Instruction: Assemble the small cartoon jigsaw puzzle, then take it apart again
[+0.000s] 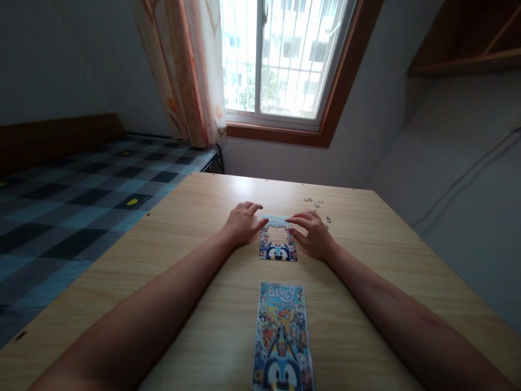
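Printed card puzzle [279, 253] on smooth wood-grain tabletop [220, 326] with soft sheen

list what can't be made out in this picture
All in the head view:
- loose pieces: too small to read their print; some may be hidden by the right hand
- jigsaw: right edge partly covered by the right fingers
- picture sheet: bottom cut off by the frame
- buildings outside the window: washed out by glare

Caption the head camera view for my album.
Two hands frame a partly assembled Bluey jigsaw puzzle, its middle still unfilled.
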Motion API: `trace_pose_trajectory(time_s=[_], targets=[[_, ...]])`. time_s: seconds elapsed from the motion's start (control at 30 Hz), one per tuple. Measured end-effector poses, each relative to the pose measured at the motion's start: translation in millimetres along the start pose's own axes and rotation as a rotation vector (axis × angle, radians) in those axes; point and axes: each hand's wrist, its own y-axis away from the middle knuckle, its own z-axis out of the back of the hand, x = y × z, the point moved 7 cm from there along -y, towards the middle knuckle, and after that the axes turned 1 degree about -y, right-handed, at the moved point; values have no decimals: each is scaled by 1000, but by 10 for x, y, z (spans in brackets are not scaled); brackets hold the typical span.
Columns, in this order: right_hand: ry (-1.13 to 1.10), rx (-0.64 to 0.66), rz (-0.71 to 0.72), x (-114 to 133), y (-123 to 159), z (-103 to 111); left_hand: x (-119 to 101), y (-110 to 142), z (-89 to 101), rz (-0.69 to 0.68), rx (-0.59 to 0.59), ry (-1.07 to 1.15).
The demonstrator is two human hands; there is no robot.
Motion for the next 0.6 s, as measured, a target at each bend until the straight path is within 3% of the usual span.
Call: trace_pose_trajectory(time_s=[0.2,0.4,0.6], targets=[[97,166,-6,-20,29,-217,25,30,-184,50,152,-107],[125,297,-15,-51,39,-345,29,45,-234,55,214,-158],[136,281,-75,-102,35,-350,34,37,-237,75,246,-158]])
